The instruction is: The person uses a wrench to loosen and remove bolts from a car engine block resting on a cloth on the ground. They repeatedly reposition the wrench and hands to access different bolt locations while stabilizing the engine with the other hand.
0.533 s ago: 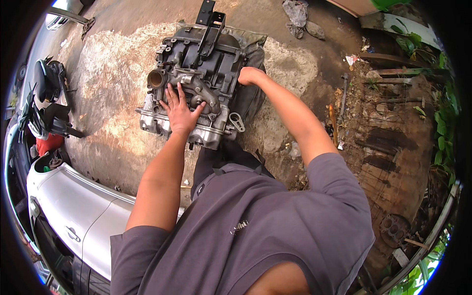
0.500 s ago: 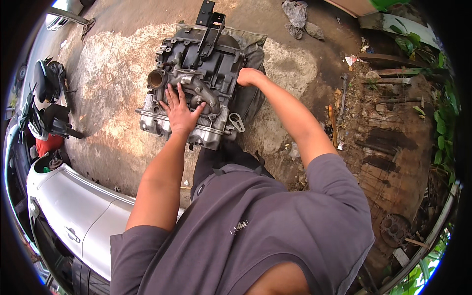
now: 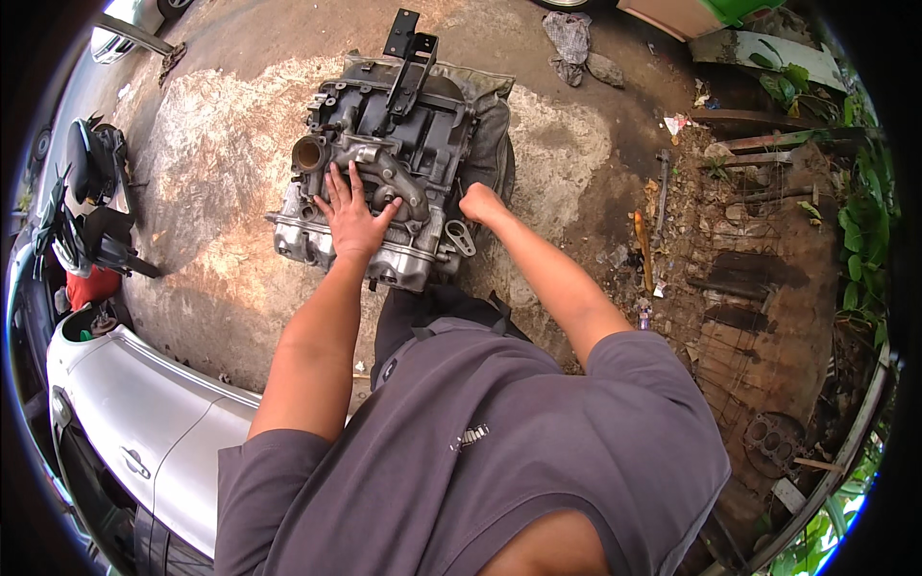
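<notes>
A car engine [image 3: 408, 154] of dark and silver metal lies on a dark cloth [image 3: 495, 134] on the ground before me. My left hand [image 3: 353, 226] rests flat with fingers spread on the grey pipe-shaped manifold [image 3: 399, 180] along its near part. Beside the engine's right flank, my right hand [image 3: 482, 205] is closed in a fist; whatever it may grip is hidden behind the fingers. Just nearer than that fist, a metal lifting eye [image 3: 460, 237] sticks out from the engine's corner. A black bracket [image 3: 413, 72] stands up at the far end.
Close on my left stands a silver car [image 3: 192, 422], with a motorbike [image 3: 91, 202] beyond it. Boards and debris [image 3: 749, 269] line the right side, with a flat metal gasket [image 3: 771, 440] among them. A crumpled rag [image 3: 567, 43] lies on the far ground.
My right hand has come nearer to me along the engine's right side, still closed. My left hand keeps its place on the manifold.
</notes>
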